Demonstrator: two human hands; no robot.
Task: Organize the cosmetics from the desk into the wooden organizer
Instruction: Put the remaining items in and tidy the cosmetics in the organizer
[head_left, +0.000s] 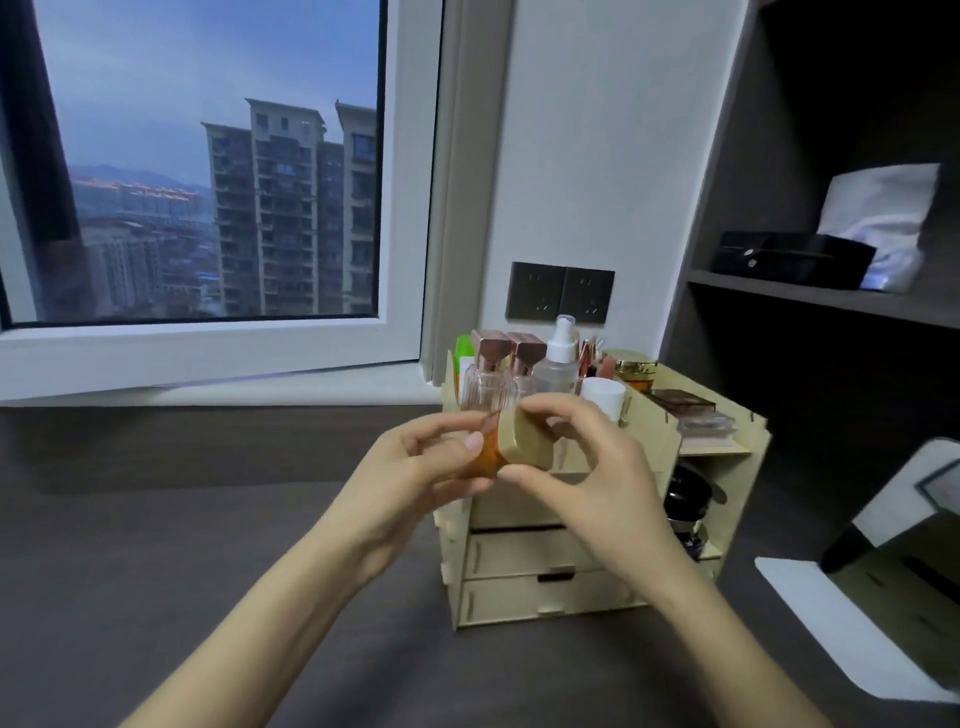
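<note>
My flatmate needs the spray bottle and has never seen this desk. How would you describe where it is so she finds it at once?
Look for the pale wooden organizer on the dark desk, below the wall sockets. In its open top section stands a row of bottles; the spray bottle is the tallest. Unlike the two clear bottles with rose-gold caps to its left, it is frosted with a white pump nozzle.

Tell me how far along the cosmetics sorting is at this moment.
Mostly done, it seems. The pale wooden organizer already holds rose-gold-capped clear bottles, a clear spray bottle, a white tube and flat compacts. In hand: an amber bottle with a gold cap, gripped by the left hand and right hand. The visible dark desk shows no loose cosmetics.
</note>
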